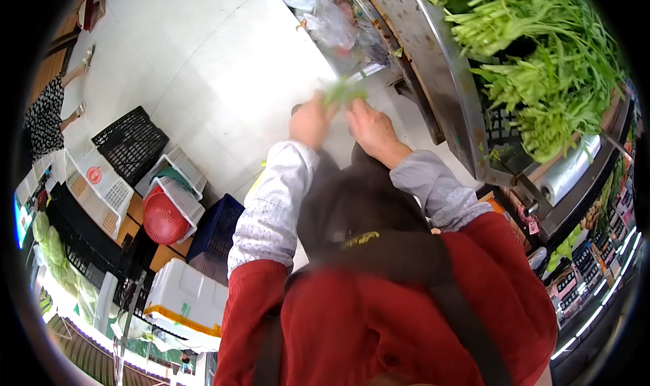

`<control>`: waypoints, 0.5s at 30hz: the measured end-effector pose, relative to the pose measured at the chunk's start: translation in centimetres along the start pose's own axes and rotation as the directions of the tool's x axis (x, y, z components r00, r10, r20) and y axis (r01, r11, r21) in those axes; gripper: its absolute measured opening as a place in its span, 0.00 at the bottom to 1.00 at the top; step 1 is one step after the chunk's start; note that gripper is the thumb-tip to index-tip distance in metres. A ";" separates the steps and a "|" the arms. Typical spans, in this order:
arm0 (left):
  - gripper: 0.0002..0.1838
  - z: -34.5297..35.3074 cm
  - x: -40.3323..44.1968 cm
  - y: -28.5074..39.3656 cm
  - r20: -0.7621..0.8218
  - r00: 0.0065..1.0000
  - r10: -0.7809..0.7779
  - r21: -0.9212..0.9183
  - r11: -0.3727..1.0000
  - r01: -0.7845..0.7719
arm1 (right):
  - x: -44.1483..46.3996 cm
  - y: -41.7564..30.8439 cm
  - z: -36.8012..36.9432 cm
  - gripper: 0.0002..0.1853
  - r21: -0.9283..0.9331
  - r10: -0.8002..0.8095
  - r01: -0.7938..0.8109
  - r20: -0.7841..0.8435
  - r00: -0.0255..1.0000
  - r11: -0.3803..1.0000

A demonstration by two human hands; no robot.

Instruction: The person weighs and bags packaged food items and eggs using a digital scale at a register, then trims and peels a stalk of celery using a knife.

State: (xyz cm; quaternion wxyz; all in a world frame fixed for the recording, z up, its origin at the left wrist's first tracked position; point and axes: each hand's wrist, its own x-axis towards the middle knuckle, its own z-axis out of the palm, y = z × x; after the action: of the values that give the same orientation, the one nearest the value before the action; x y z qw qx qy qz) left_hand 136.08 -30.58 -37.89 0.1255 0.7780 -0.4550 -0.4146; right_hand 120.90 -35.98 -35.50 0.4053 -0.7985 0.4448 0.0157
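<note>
A small bunch of leafy greens point(344, 92), smeared by motion, is held out in front of my body above the floor. My left hand point(311, 122) is blurred, its fingers closed around the near left side of the greens. On the other side, my right hand point(374, 130) pinches them between thumb and fingers. Both hands are close together but apart. Past them stands a white bin point(369, 71) with plastic bags and scraps inside.
Heaped leafy vegetables point(555, 68) lie on a metal-edged stand point(467, 95) at my right, beside a plastic roll point(570, 173). Leftward are a black crate point(131, 137), a red basket point(164, 217), a blue crate point(215, 234) and a white foam box point(186, 294). A person point(51, 112) is at far left.
</note>
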 end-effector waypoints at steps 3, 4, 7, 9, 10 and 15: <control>0.16 3.9 3.4 -3.0 0.001 1.000 -0.005 0.048 0.999 0.005 | 2.6 3.5 3.8 0.12 -0.042 0.075 -0.075 0.010 0.997 0.996; 0.16 5.4 4.8 -4.3 -0.001 1.000 -0.014 0.059 0.998 0.014 | 3.6 4.6 5.1 0.13 -0.046 0.120 -0.119 0.029 0.992 0.992; 0.15 10.3 9.0 -8.1 -0.017 1.000 -0.009 0.098 0.995 0.011 | 6.5 8.6 9.0 0.13 -0.032 0.186 -0.184 0.052 0.981 0.982; 0.15 13.1 11.8 -9.9 0.025 0.998 -0.065 0.162 0.985 0.060 | 8.0 11.6 11.5 0.13 -0.061 0.207 -0.204 0.039 0.978 0.977; 0.15 14.4 12.9 -10.9 0.062 0.995 -0.072 0.188 0.980 0.059 | 8.5 12.9 12.7 0.13 -0.083 0.226 -0.224 0.017 0.974 0.971; 0.16 19.0 16.3 -14.5 0.154 0.988 -0.005 0.220 0.975 -0.029 | 10.0 17.6 16.6 0.13 -0.021 0.301 -0.301 0.130 0.945 0.953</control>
State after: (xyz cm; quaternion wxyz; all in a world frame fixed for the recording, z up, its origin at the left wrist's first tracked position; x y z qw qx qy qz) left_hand 134.36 -32.31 -66.77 0.0052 0.7501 -0.5114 -0.4192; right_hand 119.78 -36.85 -61.58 0.4261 -0.7186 0.5340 0.1302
